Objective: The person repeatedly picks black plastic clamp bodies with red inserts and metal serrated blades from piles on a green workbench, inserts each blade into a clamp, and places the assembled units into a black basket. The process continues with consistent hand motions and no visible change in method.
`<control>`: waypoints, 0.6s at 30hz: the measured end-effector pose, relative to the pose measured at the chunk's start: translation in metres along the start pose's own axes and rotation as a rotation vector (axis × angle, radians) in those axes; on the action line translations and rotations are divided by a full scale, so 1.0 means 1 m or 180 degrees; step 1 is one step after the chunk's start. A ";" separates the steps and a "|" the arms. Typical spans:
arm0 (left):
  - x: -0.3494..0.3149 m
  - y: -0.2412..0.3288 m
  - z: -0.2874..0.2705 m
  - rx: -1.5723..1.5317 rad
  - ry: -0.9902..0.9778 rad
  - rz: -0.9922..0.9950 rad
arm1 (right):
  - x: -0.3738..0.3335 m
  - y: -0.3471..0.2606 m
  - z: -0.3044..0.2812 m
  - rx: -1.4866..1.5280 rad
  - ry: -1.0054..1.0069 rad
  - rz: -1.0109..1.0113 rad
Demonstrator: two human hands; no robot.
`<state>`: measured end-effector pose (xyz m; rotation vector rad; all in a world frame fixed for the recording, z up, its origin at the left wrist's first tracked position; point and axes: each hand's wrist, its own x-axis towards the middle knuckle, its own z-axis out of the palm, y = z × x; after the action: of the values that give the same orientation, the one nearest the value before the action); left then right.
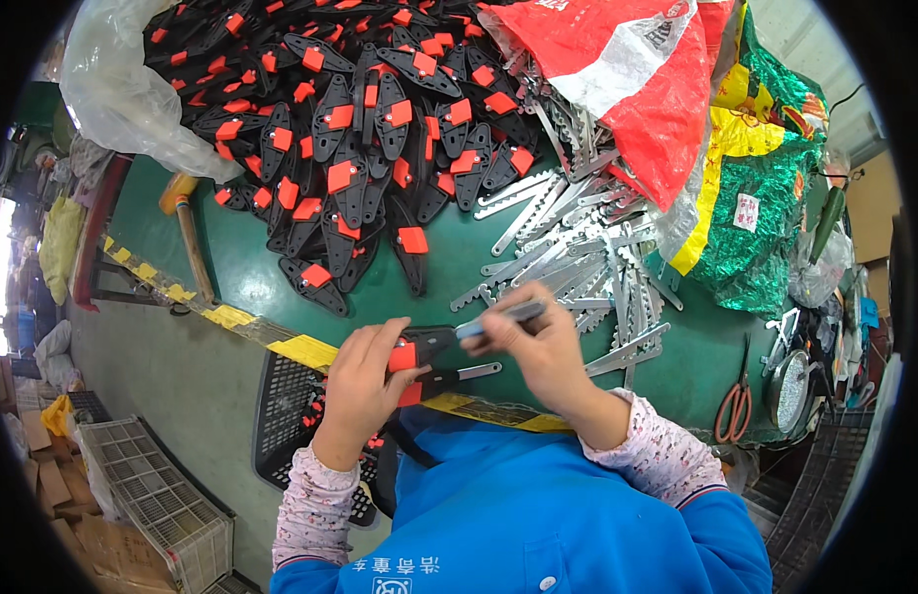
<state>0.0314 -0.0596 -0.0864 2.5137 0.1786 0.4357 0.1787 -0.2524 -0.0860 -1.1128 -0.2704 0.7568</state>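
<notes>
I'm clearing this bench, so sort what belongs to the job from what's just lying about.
Apparently in the job:
Left hand: black parts with red tabs
Right hand: blurred blue-grey tool
Toothed metal strips

Apparently lying about:
Wooden-handled mallet
Scissors

Free room: bare green desk (228, 223) between the mallet (195, 246) and the heap of black-and-red pieces (380, 134), open toward the near edge; a narrow lane between that heap and the toothed metal strips (578, 262), reachable from above the hands; a patch right of the strips, bounded by scissors (736, 404) and a round dish (790, 388).

Obstacles: the heap, closing the far left with a translucent bag (127, 94); the red bag (627, 99) and green bag (766, 208), walling the far right; strip ends, jutting sideways. Left hand (365, 381) and right hand (533, 342), occupying the near middle, little room between.
</notes>
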 end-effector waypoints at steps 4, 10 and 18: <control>0.005 0.007 -0.003 -0.0136 -0.0173 0.0127 | -0.003 -0.004 -0.001 -0.0817 -0.0234 0.0514; 0.009 0.001 -0.011 0.0276 -0.0486 0.0406 | -0.003 -0.009 -0.019 -0.4035 0.0017 -0.1287; 0.064 -0.018 0.003 0.0170 0.0083 -0.0676 | 0.000 0.009 -0.027 -0.5147 -0.0142 -0.1358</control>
<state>0.0920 -0.0320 -0.0813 2.5075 0.4679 0.3818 0.1895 -0.2697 -0.1058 -2.4111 -1.2403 0.0232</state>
